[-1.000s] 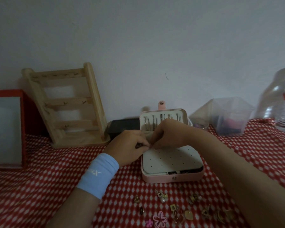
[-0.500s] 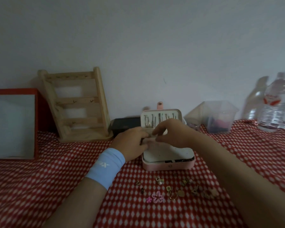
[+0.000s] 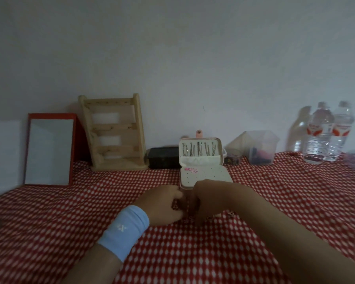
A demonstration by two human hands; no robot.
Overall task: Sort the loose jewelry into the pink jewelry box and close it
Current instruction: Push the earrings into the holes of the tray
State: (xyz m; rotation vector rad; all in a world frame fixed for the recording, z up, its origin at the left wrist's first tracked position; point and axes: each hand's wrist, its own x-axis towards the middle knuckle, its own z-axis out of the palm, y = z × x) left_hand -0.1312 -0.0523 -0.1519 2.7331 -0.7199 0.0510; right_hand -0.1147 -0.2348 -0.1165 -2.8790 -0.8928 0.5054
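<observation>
Once our left hand (image 3: 162, 203) and right hand (image 3: 205, 198) quit the pink jewelry box (image 3: 210, 173), fingers curled over loose jewelry (image 3: 232, 213), grip unclear.

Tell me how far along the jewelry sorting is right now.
Partly done: silver pieces hang in the open pink jewelry box, and pink pieces sit on its white panel. The left hand and right hand are among loose jewelry before it; grips unclear. Left: that jewelry, then closing the box.
</observation>
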